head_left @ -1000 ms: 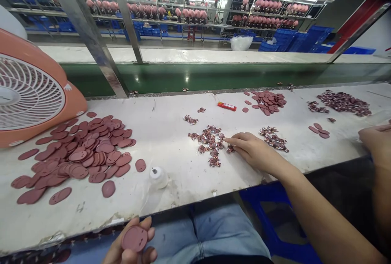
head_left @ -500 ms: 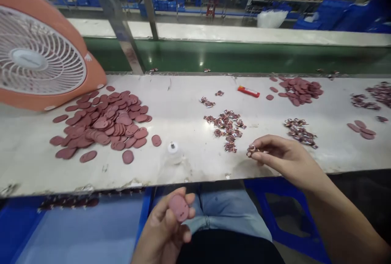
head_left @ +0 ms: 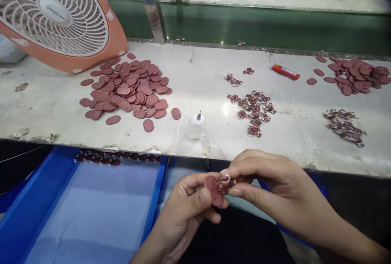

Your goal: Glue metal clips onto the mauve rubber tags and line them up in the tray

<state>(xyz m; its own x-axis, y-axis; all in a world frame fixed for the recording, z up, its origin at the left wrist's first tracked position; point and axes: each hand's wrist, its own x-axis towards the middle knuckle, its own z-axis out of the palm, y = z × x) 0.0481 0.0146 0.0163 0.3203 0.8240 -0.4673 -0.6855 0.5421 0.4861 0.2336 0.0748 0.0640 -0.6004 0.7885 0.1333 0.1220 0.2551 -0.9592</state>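
Note:
Near the bottom centre, my left hand (head_left: 191,207) pinches a dark pink oval disc (head_left: 214,191) with small holes. My right hand (head_left: 269,182) holds a small brown and white figure piece (head_left: 226,183) between thumb and fingers, against the disc's right side. Both hands are in front of the table edge. A heap of similar discs (head_left: 131,89) lies on the white table (head_left: 201,60) at the left. Small figure pieces (head_left: 253,109) lie in a cluster right of centre, with another cluster (head_left: 345,125) farther right.
An orange fan (head_left: 117,31) stands at the back left. A white knob with a metal pin (head_left: 198,119) rises near the table's front edge. Behind it lies a red packet (head_left: 285,71); more discs (head_left: 357,74) are at the right. A blue bin (head_left: 100,207) sits below left.
My right hand has moved left and down from the table, bringing the figure piece to the disc. My left hand has moved slightly up and right. The view has tilted downward and shifted left.

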